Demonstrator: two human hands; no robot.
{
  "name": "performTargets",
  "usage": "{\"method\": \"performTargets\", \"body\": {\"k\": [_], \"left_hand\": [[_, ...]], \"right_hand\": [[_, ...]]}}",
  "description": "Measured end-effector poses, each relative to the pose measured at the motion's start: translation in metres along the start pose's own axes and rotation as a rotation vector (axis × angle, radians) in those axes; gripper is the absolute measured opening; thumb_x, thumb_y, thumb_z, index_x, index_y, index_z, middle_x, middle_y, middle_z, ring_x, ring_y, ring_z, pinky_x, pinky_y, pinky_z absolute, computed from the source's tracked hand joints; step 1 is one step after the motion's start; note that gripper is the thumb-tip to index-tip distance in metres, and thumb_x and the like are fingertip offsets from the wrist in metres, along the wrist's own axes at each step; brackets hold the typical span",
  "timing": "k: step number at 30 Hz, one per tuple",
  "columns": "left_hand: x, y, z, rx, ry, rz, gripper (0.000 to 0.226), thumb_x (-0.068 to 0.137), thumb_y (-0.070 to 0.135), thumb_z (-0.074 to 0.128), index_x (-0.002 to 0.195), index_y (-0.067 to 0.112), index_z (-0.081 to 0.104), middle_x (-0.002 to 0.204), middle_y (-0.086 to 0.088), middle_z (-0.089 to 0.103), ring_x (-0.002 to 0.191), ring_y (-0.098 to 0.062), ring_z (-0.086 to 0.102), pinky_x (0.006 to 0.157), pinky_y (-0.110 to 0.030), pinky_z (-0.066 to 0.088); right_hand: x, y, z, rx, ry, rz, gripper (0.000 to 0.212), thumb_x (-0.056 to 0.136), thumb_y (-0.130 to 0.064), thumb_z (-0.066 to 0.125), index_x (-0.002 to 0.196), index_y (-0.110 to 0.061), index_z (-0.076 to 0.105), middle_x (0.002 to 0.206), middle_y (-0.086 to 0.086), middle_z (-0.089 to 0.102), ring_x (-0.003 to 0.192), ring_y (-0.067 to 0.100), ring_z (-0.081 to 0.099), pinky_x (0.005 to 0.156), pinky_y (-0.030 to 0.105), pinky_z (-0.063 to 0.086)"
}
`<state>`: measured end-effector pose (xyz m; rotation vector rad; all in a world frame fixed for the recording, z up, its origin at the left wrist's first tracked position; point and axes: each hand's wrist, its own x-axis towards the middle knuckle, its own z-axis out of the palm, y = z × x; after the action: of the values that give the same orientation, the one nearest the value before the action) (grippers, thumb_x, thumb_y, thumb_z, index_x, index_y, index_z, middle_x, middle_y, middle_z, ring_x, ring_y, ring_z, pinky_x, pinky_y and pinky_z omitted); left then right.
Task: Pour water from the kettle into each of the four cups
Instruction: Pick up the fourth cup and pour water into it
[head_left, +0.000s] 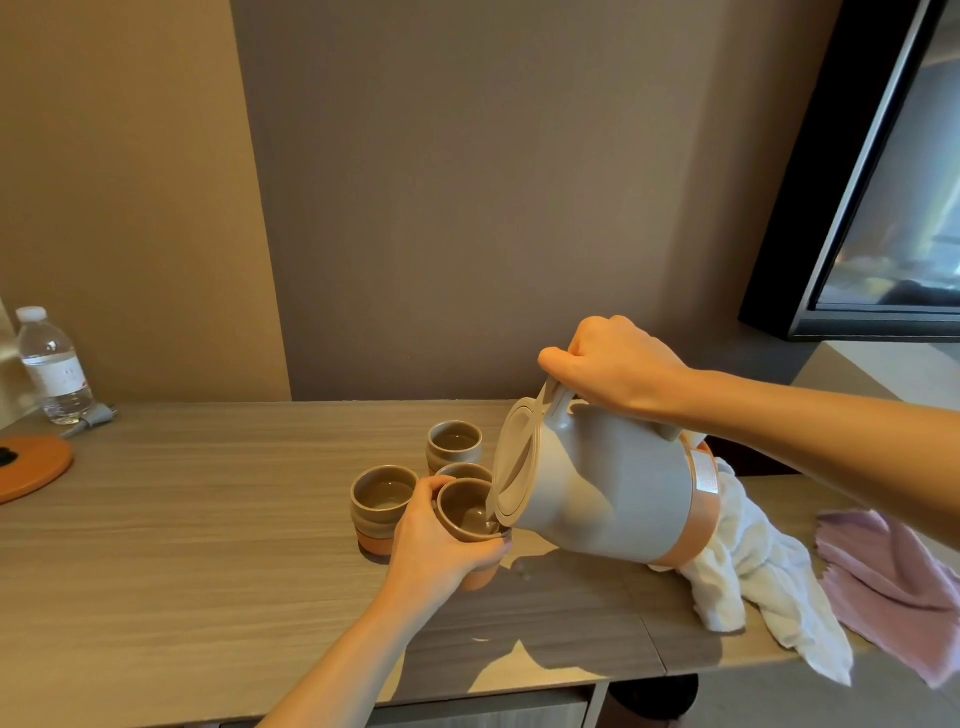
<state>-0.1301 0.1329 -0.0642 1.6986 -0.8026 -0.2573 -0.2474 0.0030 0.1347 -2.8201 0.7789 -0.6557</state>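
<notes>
Right hand grips the handle of the tilted kettle — spout over the near cup, which the left hand clasps; three other cups stand just behind on the table.

water bottle, white towel, pink cloth

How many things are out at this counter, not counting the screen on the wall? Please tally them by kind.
Cups: 4
Kettle: 1
Water bottle: 1
Cloths, one white and one pink: 2
Orange disc: 1
Total: 9
</notes>
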Motion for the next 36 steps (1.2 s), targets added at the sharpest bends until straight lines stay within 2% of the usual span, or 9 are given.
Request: {"method": "performTargets", "body": {"k": [4,19,25,31,36], "left_hand": [[-0.001,0.002,0.0,-0.016,-0.004,-0.01,0.08,0.051,0.028,0.095,0.115,0.031,0.047,0.105,0.022,0.057,0.098,0.001,0.055,0.076,-0.013,0.044],[-0.002,0.004,-0.003,-0.029,0.02,-0.05,0.08,0.051,0.027,0.096,0.114,0.03,0.047,0.103,0.021,0.057,0.095,0.002,0.054,0.078,-0.017,0.044],[-0.001,0.001,-0.005,-0.03,0.037,-0.072,0.081,0.05,0.028,0.096,0.115,0.029,0.047,0.105,0.017,0.058,0.099,-0.007,0.056,0.08,-0.021,0.046],[0.002,0.0,-0.009,-0.035,0.034,-0.061,0.082,0.047,0.029,0.097,0.114,0.027,0.049,0.107,0.012,0.062,0.103,-0.009,0.058,0.089,-0.031,0.051],[0.002,0.002,-0.01,-0.06,0.02,-0.05,0.08,0.047,0.028,0.097,0.111,0.028,0.05,0.106,0.011,0.064,0.102,-0.006,0.059,0.085,-0.026,0.05]], "right_hand": [[0.0,-0.003,-0.001,-0.012,-0.004,-0.016,0.051,0.09,-0.033,0.048,0.047,-0.015,0.028,0.045,0.0,0.025,0.045,0.017,0.022,0.043,0.024,0.021],[0.007,-0.008,0.004,-0.028,0.009,-0.033,0.049,0.087,-0.037,0.048,0.047,-0.014,0.032,0.045,0.0,0.03,0.047,0.018,0.028,0.048,0.028,0.028],[0.008,-0.01,0.004,-0.022,0.006,-0.039,0.049,0.087,-0.037,0.048,0.047,-0.014,0.032,0.044,0.0,0.029,0.047,0.018,0.027,0.048,0.027,0.027],[0.008,-0.014,0.002,-0.042,0.014,-0.033,0.047,0.086,-0.036,0.048,0.048,-0.015,0.029,0.045,0.0,0.028,0.048,0.02,0.025,0.048,0.027,0.026],[0.007,-0.017,-0.001,-0.064,0.026,-0.013,0.046,0.084,-0.035,0.048,0.05,-0.015,0.025,0.046,0.002,0.028,0.05,0.022,0.024,0.047,0.028,0.026]]}}
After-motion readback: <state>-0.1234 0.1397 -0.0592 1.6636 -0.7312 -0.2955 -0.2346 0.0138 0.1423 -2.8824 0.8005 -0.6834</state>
